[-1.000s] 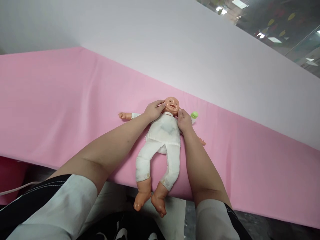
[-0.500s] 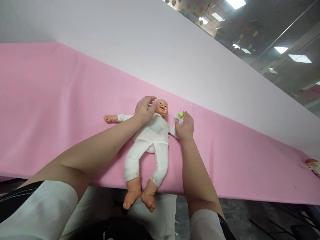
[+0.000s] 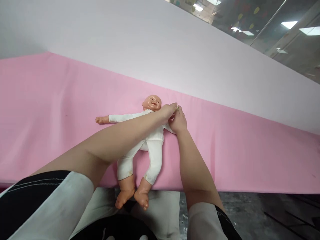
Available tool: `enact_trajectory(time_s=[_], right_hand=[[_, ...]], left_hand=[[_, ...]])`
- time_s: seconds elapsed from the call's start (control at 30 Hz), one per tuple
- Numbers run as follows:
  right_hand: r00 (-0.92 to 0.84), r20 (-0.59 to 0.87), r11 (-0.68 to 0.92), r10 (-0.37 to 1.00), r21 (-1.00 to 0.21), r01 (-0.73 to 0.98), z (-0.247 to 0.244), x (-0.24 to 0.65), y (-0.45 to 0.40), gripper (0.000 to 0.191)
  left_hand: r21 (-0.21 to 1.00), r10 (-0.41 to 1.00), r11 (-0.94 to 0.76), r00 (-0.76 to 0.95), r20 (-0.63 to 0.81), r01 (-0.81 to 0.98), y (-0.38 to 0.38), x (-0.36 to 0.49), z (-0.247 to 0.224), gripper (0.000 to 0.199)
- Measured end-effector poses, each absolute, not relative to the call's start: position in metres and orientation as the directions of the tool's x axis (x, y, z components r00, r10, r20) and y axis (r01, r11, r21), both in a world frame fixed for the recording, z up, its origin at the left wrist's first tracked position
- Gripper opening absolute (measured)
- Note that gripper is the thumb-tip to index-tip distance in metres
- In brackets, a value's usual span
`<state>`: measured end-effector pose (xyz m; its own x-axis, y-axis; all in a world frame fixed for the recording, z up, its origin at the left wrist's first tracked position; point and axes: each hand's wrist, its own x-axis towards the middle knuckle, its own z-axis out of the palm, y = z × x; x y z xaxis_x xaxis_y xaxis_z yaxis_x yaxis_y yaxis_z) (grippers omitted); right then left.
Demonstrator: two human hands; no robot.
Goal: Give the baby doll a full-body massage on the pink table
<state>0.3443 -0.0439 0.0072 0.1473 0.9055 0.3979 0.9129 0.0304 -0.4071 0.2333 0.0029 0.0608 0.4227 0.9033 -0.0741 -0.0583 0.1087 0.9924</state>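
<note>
A baby doll (image 3: 156,135) in a white suit lies on its back on the pink surface, head toward the wall and feet hanging over the near edge. My left hand (image 3: 167,112) reaches across the doll's chest, its fingers closed and meeting those of my right hand (image 3: 179,120). Between the fingertips a sliver of a small lime-green and clear object (image 3: 177,107) shows; the fingers hide the rest. The right hand is closed around it beside the doll's arm, which is partly covered. My left forearm hides part of the doll's body.
The pink padded surface (image 3: 240,153) runs across the view. A white wall (image 3: 150,46) rises behind it, with glass panes (image 3: 237,23) above. Dark bars (image 3: 282,225) stand on the floor at lower right.
My left hand has moved right from beside the doll's head to my right hand. The green object, lying on the pink surface before, is now between my fingers. The view has shifted slightly.
</note>
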Motion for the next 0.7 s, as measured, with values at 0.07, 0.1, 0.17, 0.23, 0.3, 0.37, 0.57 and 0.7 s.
enact_trajectory(time_s=[0.07, 0.1, 0.17, 0.23, 0.3, 0.37, 0.57, 0.7], right_hand=[[0.149, 0.416, 0.031, 0.897, -0.397, 0.917, 0.009, 0.344, -0.044, 0.075], [0.152, 0.422, 0.027, 0.894, -0.390, 0.921, 0.009, 0.343, -0.043, 0.074], [0.164, 0.426, 0.012, 0.890, -0.380, 0.925, 0.010, 0.341, -0.043, 0.074], [0.179, 0.411, -0.012, 0.894, -0.379, 0.926, 0.011, 0.340, -0.042, 0.077], [0.186, 0.394, -0.026, 0.900, -0.379, 0.925, 0.011, 0.339, -0.041, 0.081], [0.186, 0.387, -0.027, 0.903, -0.381, 0.924, 0.009, 0.340, -0.041, 0.082], [0.229, 0.502, 0.013, 0.834, -0.434, 0.901, 0.011, 0.335, -0.044, 0.064], [0.100, 0.652, 0.278, 0.752, -0.451, 0.848, 0.032, 0.296, -0.061, 0.046]], left_hand=[[0.965, 0.887, 0.255, 0.413, -0.207, -0.064, 0.005, 0.242, 0.059, 0.038], [0.949, 0.878, 0.306, 0.407, -0.254, -0.069, 0.006, 0.244, 0.059, 0.037], [0.946, 0.888, 0.311, 0.382, -0.257, -0.087, 0.007, 0.247, 0.060, 0.036], [0.943, 0.892, 0.315, 0.372, -0.256, -0.104, 0.006, 0.247, 0.061, 0.036], [0.936, 0.889, 0.323, 0.385, -0.249, -0.139, 0.004, 0.243, 0.062, 0.036], [0.930, 0.886, 0.316, 0.410, -0.218, -0.188, 0.001, 0.235, 0.064, 0.034], [0.902, 0.934, 0.231, 0.344, -0.100, -0.365, -0.006, 0.184, 0.069, 0.026], [0.866, 0.958, 0.097, 0.281, 0.052, -0.490, -0.006, 0.151, 0.072, 0.027]])
